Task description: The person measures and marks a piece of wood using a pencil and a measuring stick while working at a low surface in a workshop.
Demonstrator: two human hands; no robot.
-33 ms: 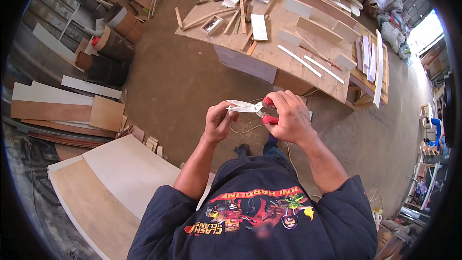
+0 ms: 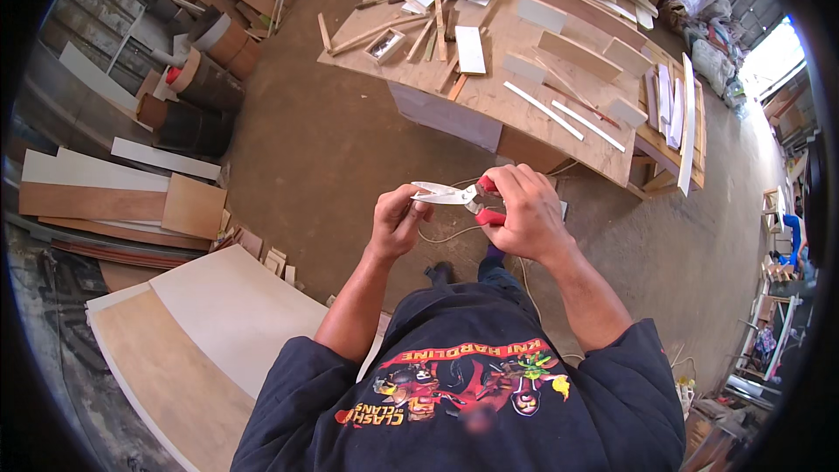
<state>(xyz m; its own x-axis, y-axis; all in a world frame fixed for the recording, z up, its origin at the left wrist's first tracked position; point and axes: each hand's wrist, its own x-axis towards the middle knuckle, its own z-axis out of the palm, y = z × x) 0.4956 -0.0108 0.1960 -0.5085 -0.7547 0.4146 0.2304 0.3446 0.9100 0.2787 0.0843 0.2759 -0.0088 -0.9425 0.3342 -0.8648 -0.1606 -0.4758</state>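
Note:
In front of my body, my right hand [image 2: 529,212] grips a pair of scissors [image 2: 447,194] by its red handles. The handles stand somewhat apart, and the pale metal blades point left. My left hand [image 2: 400,220] is closed in a pinch right at the blade tips. Whether its fingers hold the tips or some small piece beside them, I cannot make out. Both hands are held above the brown floor, close to the near edge of the wooden worktable [image 2: 367,59].
Wood strips, white strips [image 2: 544,110] and upright boards [image 2: 578,54] cover much of the table. Large curved panels [image 2: 227,306] lie at the lower left, with stacked boards [image 2: 92,201] beyond them. A thin cord [image 2: 450,237] runs over the floor near my feet.

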